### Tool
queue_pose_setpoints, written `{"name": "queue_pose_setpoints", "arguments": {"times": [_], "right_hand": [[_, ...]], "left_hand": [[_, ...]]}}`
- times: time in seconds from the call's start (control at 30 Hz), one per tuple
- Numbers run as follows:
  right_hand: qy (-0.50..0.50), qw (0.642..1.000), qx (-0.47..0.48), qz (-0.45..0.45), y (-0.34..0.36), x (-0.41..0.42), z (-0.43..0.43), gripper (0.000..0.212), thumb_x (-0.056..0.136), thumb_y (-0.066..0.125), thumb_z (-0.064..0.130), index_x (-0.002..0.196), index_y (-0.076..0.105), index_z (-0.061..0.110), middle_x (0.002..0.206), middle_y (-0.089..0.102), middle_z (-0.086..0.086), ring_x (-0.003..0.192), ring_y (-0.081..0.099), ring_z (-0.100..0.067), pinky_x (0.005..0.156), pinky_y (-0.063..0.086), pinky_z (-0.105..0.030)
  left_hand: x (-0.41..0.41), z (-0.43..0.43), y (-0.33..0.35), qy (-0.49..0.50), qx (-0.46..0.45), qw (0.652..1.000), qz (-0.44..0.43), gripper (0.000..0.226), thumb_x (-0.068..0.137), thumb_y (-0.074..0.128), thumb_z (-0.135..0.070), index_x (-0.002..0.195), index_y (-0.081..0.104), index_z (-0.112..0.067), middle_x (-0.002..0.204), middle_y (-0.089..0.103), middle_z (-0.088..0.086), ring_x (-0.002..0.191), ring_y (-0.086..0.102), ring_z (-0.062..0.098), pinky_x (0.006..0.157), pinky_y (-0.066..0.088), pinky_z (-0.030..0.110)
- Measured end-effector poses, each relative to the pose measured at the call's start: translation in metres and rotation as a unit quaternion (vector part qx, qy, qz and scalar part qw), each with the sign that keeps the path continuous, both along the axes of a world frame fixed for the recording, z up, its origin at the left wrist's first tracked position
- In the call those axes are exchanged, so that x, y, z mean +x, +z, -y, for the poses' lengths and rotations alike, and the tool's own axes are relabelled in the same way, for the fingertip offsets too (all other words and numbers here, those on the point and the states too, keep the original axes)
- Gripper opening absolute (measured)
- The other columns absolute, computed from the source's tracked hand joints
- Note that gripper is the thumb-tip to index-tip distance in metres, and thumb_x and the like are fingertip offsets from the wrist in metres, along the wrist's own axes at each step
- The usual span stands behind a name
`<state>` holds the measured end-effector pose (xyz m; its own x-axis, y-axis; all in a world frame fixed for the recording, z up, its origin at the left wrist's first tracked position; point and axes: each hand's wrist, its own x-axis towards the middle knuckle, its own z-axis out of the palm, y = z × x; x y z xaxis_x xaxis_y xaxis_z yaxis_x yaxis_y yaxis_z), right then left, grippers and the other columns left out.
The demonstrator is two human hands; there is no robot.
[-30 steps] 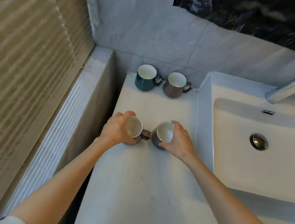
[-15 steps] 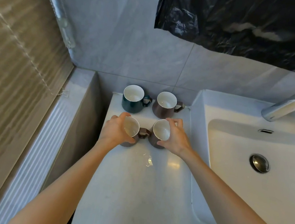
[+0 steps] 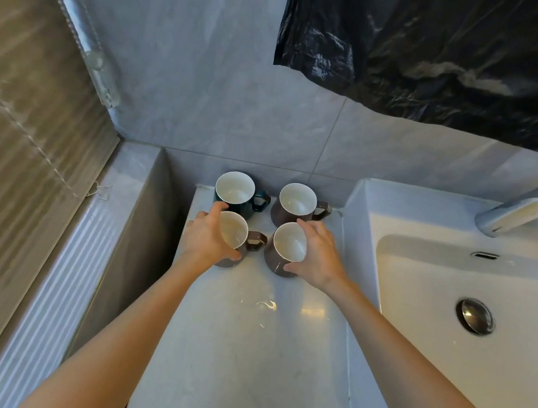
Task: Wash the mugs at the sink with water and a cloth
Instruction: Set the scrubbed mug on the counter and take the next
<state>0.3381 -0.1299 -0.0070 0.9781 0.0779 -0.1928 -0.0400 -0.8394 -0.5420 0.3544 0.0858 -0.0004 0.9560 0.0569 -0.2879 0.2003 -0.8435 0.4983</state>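
Note:
Several mugs with white insides stand in a square on the white counter (image 3: 239, 355) left of the sink (image 3: 481, 354). At the back stand a dark teal mug (image 3: 235, 190) and a brown mug (image 3: 297, 202). My left hand (image 3: 203, 239) grips the front left brown mug (image 3: 233, 235), whose handle points right. My right hand (image 3: 317, 255) wraps the front right brown mug (image 3: 287, 246). Both front mugs rest upright on the counter, close behind the back pair. No cloth is in view.
A chrome tap (image 3: 530, 206) overhangs the basin and a metal drain plug (image 3: 475, 315) sits in it. Black plastic sheeting (image 3: 455, 50) hangs on the grey tiled wall above. A ledge and a ribbed white panel (image 3: 51, 294) run along the left.
Both hands have slid the two front mugs away from me, up against the back pair. The camera has tilted upward, showing more wall.

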Motion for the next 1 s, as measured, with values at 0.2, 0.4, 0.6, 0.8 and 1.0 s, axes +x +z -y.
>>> {"name": "queue_pose_setpoints", "arguments": {"times": [0.2, 0.4, 0.6, 0.8, 1.0], "right_hand": [[-0.004, 1.000, 0.009, 0.010, -0.002, -0.002, 0.000, 0.098, 0.067, 0.086, 0.020, 0.149, 0.031, 0.014, 0.142, 0.036, 0.001, 0.132, 0.032, -0.021, 0.103, 0.030, -0.024], [-0.023, 0.999, 0.001, 0.037, -0.003, -0.014, 0.010, 0.116, 0.062, 0.087, 0.037, 0.153, 0.018, 0.015, 0.157, 0.021, 0.001, 0.141, 0.017, -0.022, 0.114, 0.020, -0.030], [-0.202, 0.976, 0.075, 0.023, -0.021, -0.048, 0.012, 0.114, 0.061, 0.086, 0.047, 0.148, 0.021, 0.013, 0.150, 0.027, -0.001, 0.139, 0.018, -0.022, 0.110, 0.022, -0.029], [-0.256, 0.950, 0.168, 0.059, -0.036, -0.050, -0.004, 0.098, 0.061, 0.087, 0.042, 0.139, 0.033, 0.019, 0.137, 0.036, 0.001, 0.132, 0.031, -0.020, 0.104, 0.030, -0.026], [-0.228, 0.960, 0.151, 0.062, -0.039, -0.040, -0.004, 0.088, 0.063, 0.085, 0.046, 0.138, 0.041, 0.027, 0.141, 0.035, 0.001, 0.132, 0.033, -0.019, 0.099, 0.035, -0.027]], "left_hand": [[0.000, -0.002, -0.003, -0.007, 0.000, 1.000, 0.003, 0.101, 0.059, 0.090, -0.033, 0.140, 0.032, -0.024, 0.132, 0.050, 0.010, 0.120, 0.048, 0.032, 0.096, 0.044, 0.044], [-0.001, -0.003, -0.002, -0.011, 0.003, 1.000, -0.006, 0.109, 0.058, 0.090, -0.036, 0.145, 0.025, -0.028, 0.138, 0.045, 0.010, 0.125, 0.045, 0.033, 0.096, 0.046, 0.049], [-0.020, 0.003, -0.005, 0.061, 0.011, 0.997, 0.039, 0.113, 0.055, 0.089, -0.050, 0.144, 0.025, -0.023, 0.145, 0.030, 0.009, 0.131, 0.034, 0.032, 0.093, 0.045, 0.052], [-0.035, 0.001, -0.023, 0.109, -0.077, 0.988, 0.083, 0.093, 0.061, 0.089, -0.037, 0.134, 0.038, -0.015, 0.131, 0.047, 0.011, 0.113, 0.053, 0.028, 0.087, 0.047, 0.040], [-0.030, -0.004, -0.024, 0.095, -0.091, 0.987, 0.087, 0.091, 0.062, 0.089, -0.033, 0.136, 0.038, -0.015, 0.132, 0.048, 0.010, 0.115, 0.051, 0.026, 0.094, 0.047, 0.044]]}}
